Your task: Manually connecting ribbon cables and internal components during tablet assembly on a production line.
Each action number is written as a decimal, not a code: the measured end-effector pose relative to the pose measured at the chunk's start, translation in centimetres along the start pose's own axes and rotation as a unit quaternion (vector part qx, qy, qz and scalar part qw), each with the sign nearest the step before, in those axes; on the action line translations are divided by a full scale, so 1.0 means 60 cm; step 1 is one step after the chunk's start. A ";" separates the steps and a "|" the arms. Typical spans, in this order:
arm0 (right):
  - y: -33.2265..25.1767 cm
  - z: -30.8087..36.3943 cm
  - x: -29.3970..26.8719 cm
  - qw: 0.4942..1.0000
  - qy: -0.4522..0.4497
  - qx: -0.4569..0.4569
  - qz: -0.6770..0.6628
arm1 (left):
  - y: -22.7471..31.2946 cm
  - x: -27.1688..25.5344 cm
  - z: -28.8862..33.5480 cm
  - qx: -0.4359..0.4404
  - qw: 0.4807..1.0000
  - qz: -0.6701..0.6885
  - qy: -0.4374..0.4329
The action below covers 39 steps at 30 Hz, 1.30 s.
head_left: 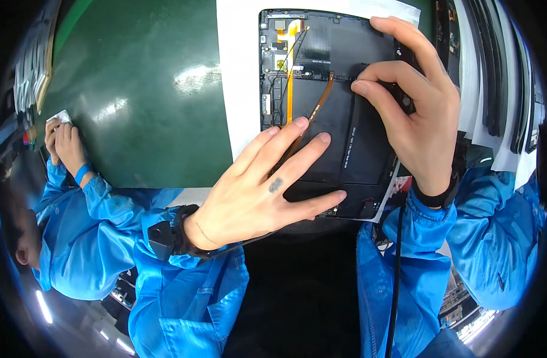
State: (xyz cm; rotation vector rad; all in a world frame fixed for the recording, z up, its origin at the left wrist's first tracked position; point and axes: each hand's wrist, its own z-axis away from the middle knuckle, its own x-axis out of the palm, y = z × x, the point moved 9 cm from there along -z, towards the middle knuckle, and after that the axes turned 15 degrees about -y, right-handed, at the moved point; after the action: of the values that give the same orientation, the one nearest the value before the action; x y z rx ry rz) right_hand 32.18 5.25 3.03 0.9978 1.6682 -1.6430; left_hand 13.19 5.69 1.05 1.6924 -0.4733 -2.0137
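Note:
An opened tablet (309, 155) lies before me, its black inner side facing up, with dark flat battery panels. A bright orange-yellow flat cable (290, 83) runs down its left part. A darker copper-brown ribbon cable (321, 102) slants from the middle toward the fingers of my left hand (255, 191). That hand is spread out over the lower tablet, a fingertip at the ribbon cable. My right hand (419, 101) is over the tablet's right side, thumb and index finger pinched together beside the middle strip. Whatever is between them, if anything, is too small to make out.
White paper (230, 71) lies under the tablet on a green mat (148, 89). At the left, a co-worker's hands (65, 140) hold a small white piece. Dark panels with white sheets (482, 71) stand at the right. A black cord (396, 268) hangs by my right sleeve.

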 end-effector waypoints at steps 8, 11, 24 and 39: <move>-0.003 -0.001 0.001 0.999 0.007 -0.028 0.026 | -0.001 0.000 -0.001 -0.003 1.000 -0.002 -0.012; 0.007 -0.005 0.006 0.998 -0.022 -0.011 0.058 | -0.001 0.001 0.000 -0.003 1.000 0.000 -0.018; -0.001 -0.004 0.008 1.000 -0.008 0.025 -0.008 | -0.004 0.000 0.005 0.010 1.000 0.004 -0.008; 0.009 0.002 0.026 0.999 -0.004 0.032 -0.043 | -0.012 0.011 0.005 0.007 1.000 0.001 -0.005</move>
State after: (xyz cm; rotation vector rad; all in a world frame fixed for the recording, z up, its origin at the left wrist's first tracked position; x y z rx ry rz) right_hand 31.79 5.27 1.43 0.9609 1.6841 -1.7626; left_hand 12.72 5.89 0.17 1.6915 -0.4929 -2.0223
